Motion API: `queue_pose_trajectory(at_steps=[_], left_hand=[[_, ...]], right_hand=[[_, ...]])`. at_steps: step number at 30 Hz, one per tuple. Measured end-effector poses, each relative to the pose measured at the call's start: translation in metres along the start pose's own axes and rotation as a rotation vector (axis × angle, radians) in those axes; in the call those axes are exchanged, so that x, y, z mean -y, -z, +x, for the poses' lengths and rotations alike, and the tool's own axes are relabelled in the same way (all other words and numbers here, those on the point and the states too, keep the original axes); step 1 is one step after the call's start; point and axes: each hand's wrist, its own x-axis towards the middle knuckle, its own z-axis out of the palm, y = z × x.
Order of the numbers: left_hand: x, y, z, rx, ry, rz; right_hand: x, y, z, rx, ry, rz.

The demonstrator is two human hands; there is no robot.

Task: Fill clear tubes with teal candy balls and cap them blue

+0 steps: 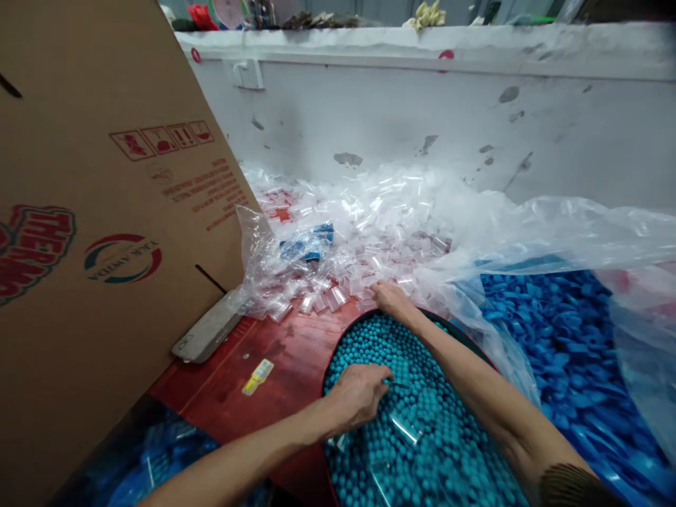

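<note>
My left hand (359, 398) is over a round dark-rimmed tub of small teal balls (353, 345). Its fingers are pinched on what looks like a clear plastic piece, whose thin edge shows past the fingertips. More clear plastic pieces (405, 428) lie on the balls. Beyond the tub's far rim, my right hand (393, 299) reaches to a heap of small clear plastic pieces (338, 296). The fingers there are bent together among the pieces and seem to grip one; the fingertips are partly hidden.
A large cardboard box (132, 190) rises on the left beside a grey block (208, 327). A small yellow-labelled item (258, 377) lies on the red tabletop (296, 345). Blue plastic parts (560, 338) fill a clear-lined container at right. A stained white wall (380, 105) stands behind.
</note>
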Motion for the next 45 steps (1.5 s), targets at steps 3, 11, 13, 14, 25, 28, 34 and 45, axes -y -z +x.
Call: queue_pose_trajectory(at_steps=[3,11,13,14,25,28,34,45], left_hand=[[0.004,0.010,0.007,-0.193,0.037,-0.213],[0.018,0.045,0.073,-0.369,0.343,-1.101],[0.016,0.043,0.082,-0.316,0.313,-1.263],[0.015,0.041,0.084,-0.319,0.314,-1.294],[0.006,0.029,0.059,-0.321,0.354,-0.804],[0.015,0.032,0.041,-0.532,0.255,-0.415],[0.035,0.030,0.018,-0.708,0.091,-0.117],[0.049,0.019,0.014,-0.571,0.086,-0.003]], right_hand=[[-0.002,-0.006,0.002,-0.008,-0.027,0.029],[0.011,0.004,-0.038,-0.111,0.189,0.373],[0.017,0.006,-0.046,-0.080,0.235,0.386],[0.018,0.007,-0.050,-0.067,0.237,0.364],[0.000,0.008,-0.076,0.026,0.173,0.227],[0.007,-0.007,-0.085,-0.052,0.148,0.068],[0.032,-0.032,-0.082,0.049,0.152,-0.092],[0.025,-0.026,-0.099,0.256,0.446,0.139]])
